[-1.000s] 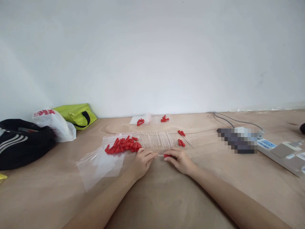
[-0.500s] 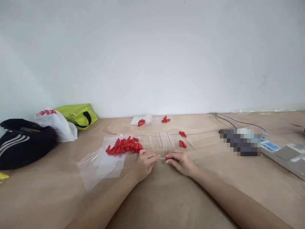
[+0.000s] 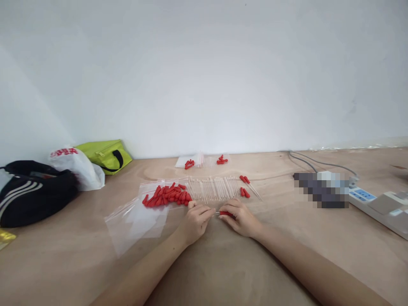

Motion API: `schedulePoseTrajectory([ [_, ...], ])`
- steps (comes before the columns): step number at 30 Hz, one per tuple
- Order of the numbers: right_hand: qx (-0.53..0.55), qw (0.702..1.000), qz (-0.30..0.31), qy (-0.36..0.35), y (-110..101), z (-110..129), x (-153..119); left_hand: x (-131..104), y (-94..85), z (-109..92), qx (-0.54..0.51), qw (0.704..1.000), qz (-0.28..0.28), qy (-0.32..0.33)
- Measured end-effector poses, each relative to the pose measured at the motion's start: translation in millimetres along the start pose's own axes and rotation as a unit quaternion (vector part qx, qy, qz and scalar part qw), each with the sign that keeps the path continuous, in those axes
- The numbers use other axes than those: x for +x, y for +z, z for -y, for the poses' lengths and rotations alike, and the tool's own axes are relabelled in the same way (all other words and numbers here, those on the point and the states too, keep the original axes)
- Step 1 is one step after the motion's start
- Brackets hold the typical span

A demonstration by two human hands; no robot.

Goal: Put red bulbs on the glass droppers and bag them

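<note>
My left hand [image 3: 196, 221] pinches a thin clear dropper tube [image 3: 217, 213], mostly hidden by the fingers. Opposite it, my right hand [image 3: 242, 219] is closed around a red rubber dropper bulb [image 3: 226, 213] at the tube's other end. Only a short length of tube shows between the hands. Beyond them lies a row of clear dropper tubes [image 3: 214, 188]. A heap of red rubber bulbs [image 3: 167, 195] sits left of the row, close to my left hand. Two droppers with red bulbs [image 3: 245, 179] and two loose red bulbs [image 3: 245, 192] lie at the row's right end.
Clear zip bags [image 3: 134, 229] lie under and before the heap. Small bags with red bulbs [image 3: 189, 163] stand near the wall. At left are a black bag [image 3: 35, 195], a white plastic bag [image 3: 76, 170] and a lime-green pouch [image 3: 102, 155]. A power strip [image 3: 376, 208] is at right.
My hands have come slightly closer together, and less of the tube shows between them. More of the red bulb is visible in my right fingers. The other things stay put.
</note>
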State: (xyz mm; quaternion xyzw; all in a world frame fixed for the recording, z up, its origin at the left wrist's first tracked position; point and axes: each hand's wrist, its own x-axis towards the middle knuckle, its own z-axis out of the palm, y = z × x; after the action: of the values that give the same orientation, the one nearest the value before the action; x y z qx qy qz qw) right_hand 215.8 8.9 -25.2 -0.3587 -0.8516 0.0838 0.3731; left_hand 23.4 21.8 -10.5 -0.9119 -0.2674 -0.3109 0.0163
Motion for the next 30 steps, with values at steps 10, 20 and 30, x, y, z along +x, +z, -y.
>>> schedulePoseTrajectory([
  [10, 0.080, 0.995, -0.008, 0.058, -3.5, -5.4, 4.1, 0.2, -2.6, 2.2, -0.006, 0.999, -0.006, -0.051],
  [20, 0.448, 0.806, -0.236, 0.308, 3.4, -3.1, 24.6, 1.7, -7.1, -3.2, -0.016, 0.999, 0.007, -0.049],
  [30, 0.026, 0.858, -0.251, 0.448, -69.2, -99.4, 15.7, 3.5, -11.1, -3.5, -0.004, 0.991, 0.070, -0.110],
])
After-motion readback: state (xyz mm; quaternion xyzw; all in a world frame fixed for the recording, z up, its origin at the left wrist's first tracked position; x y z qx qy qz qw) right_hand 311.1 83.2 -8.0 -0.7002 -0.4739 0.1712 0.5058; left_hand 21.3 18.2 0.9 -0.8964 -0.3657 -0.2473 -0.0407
